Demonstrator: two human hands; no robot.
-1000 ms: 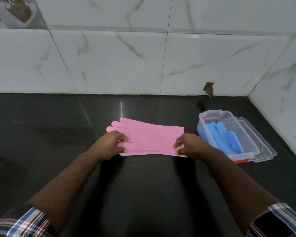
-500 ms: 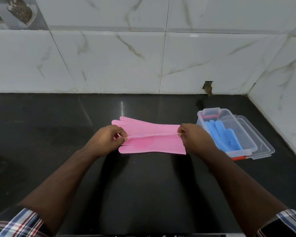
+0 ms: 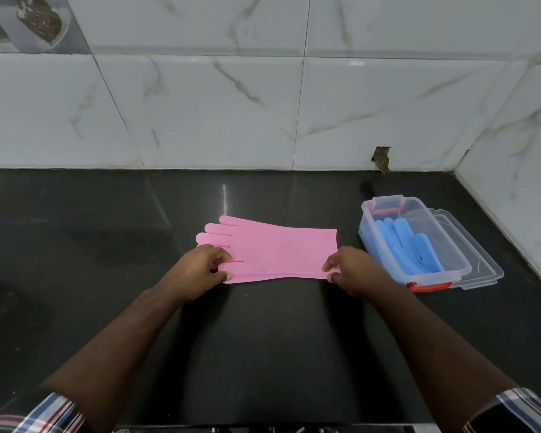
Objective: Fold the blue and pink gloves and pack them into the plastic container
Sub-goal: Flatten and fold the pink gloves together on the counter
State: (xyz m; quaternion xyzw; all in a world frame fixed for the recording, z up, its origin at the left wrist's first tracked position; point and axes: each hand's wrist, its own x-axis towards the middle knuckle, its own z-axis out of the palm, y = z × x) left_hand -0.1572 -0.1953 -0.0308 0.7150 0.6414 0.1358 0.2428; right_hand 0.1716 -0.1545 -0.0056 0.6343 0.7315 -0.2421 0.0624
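The pink gloves lie flat on the black counter, fingers pointing left, cuff to the right. My left hand pinches their near edge at the finger end. My right hand pinches the near edge at the cuff corner. The blue gloves lie inside the clear plastic container, which stands to the right of the pink gloves.
The container's clear lid lies under and beside it on the right. White marble tiles form the back wall and the right wall. The counter's front edge runs along the bottom of the view.
Half a second ago both hands held the near edge of the pink gloves lifted and folded toward the wall; now that edge is back down near me and the gloves lie flat.
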